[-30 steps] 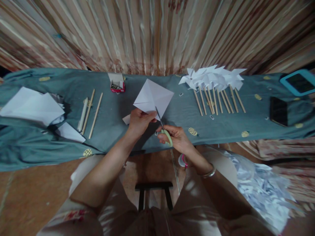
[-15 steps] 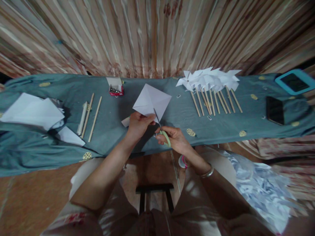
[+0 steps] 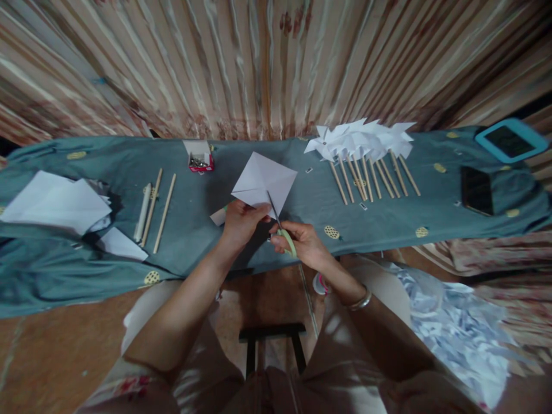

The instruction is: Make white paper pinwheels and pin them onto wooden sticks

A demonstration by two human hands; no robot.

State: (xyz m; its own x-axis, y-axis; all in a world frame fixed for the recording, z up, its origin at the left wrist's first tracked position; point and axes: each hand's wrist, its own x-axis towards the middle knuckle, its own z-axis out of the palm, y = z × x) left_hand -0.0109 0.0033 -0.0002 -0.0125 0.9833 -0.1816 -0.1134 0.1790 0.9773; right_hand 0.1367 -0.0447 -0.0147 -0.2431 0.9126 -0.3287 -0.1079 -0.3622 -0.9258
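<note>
Pinched by its near edge in my left hand (image 3: 242, 223) is a white paper square (image 3: 269, 175), turned corner-on to me, with crease lines and a slit on its left side. My right hand (image 3: 301, 240) grips green-handled scissors (image 3: 287, 241). Their dark blades lie over the lower right part of the paper, pointing toward its middle. Under my left wrist, a small pale piece (image 3: 218, 217) shows in part on the cloth. Beyond the paper, to the left, stands an open red box (image 3: 200, 161) of small metal pins.
White paper pinwheels (image 3: 362, 141) on sticks lie at back right, near a phone (image 3: 476, 191) and a blue-framed tablet (image 3: 512, 142). Left are loose sticks (image 3: 164, 214), a white tube (image 3: 143, 213) and stacked paper (image 3: 52, 201). Paper scraps (image 3: 461, 328) fill a bag at lower right.
The whole view has shifted slightly. Both hands, the paper and the scissors keep nearly the same positions relative to each other.
</note>
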